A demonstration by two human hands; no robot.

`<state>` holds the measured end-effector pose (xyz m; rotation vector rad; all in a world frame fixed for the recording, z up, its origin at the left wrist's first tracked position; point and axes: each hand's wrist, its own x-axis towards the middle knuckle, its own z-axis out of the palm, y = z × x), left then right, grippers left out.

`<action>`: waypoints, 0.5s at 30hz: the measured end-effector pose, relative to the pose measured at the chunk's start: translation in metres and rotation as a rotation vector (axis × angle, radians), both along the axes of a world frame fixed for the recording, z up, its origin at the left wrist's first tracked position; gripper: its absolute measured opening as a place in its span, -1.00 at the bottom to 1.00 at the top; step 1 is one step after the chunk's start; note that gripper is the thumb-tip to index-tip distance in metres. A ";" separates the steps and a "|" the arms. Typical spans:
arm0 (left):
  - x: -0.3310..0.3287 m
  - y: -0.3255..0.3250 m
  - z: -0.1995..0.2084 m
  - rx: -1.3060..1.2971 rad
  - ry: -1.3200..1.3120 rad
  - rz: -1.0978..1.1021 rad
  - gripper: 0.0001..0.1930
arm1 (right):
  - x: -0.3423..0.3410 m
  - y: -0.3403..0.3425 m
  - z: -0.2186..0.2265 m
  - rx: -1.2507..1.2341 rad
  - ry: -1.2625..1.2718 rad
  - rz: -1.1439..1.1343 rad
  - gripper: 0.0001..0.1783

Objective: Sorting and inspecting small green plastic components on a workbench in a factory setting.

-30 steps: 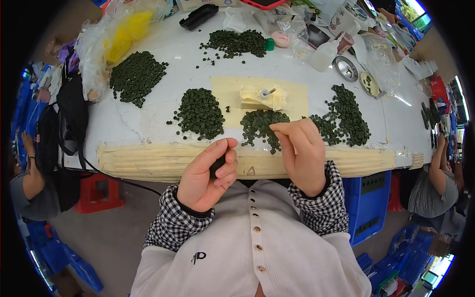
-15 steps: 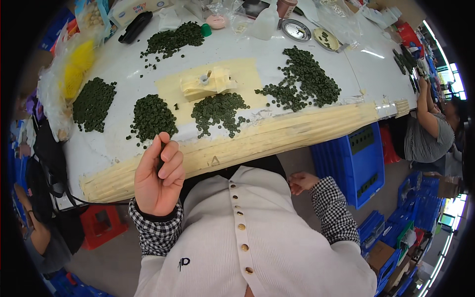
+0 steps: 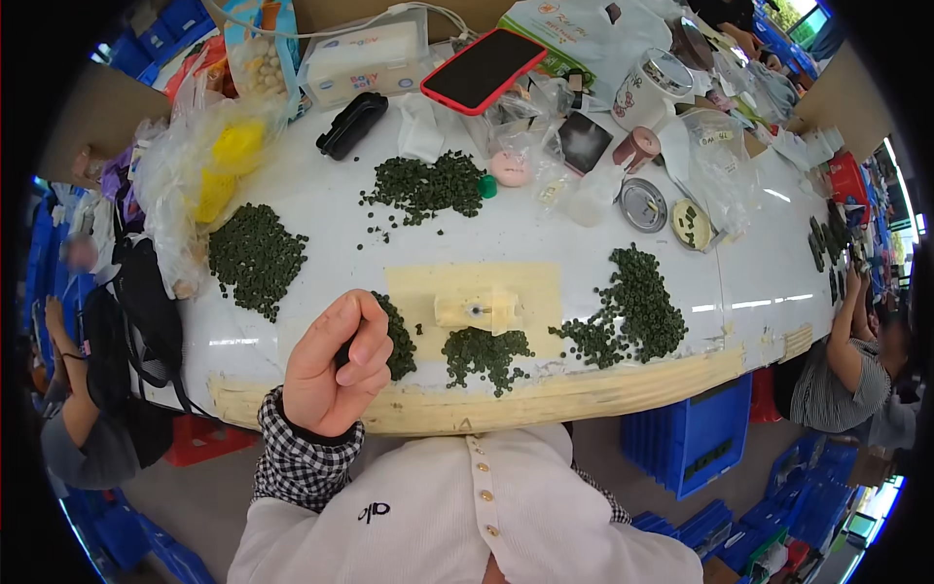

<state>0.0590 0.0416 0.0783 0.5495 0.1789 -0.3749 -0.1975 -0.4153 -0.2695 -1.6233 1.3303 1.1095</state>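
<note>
My left hand (image 3: 339, 368) is raised over the near edge of the table, its fingers curled closed. Something dark shows in the palm, too hidden to make out. Just behind its fingers lies a heap of small dark green rings (image 3: 400, 343), partly covered by the hand. To the right, a second heap of green rings (image 3: 484, 358) sits against a small block wrapped in cream tape (image 3: 457, 310), with a small round fitting on it. A larger ring pile (image 3: 640, 307) spreads farther right. My right hand is out of sight below the table edge.
More small green pieces lie at the left (image 3: 255, 258) and the back (image 3: 420, 187). A red-edged phone (image 3: 486, 70), a black case (image 3: 352, 125), plastic bags and round tins (image 3: 643, 205) crowd the far side. Blue crates (image 3: 691, 438) stand below; a person works at far right.
The view has tilted up, bringing more of the table's far side into sight. My left hand stays closed near the ring heap, now more turned. My right hand has gone out of view.
</note>
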 end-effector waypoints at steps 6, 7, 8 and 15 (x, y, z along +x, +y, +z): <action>-0.027 -0.007 -0.013 0.035 -0.048 0.016 -0.78 | 0.015 0.002 -0.009 -0.038 -0.100 0.083 -0.65; -0.030 -0.008 -0.024 0.052 -0.078 0.027 -0.78 | 0.021 0.002 -0.019 -0.043 -0.123 0.096 -0.65; -0.030 -0.009 -0.035 0.070 -0.108 0.039 -0.78 | 0.025 0.005 -0.030 -0.050 -0.148 0.110 -0.65; -0.028 -0.008 -0.039 0.043 -0.138 0.041 -0.78 | 0.062 0.010 -0.042 -0.112 -0.263 0.235 -0.67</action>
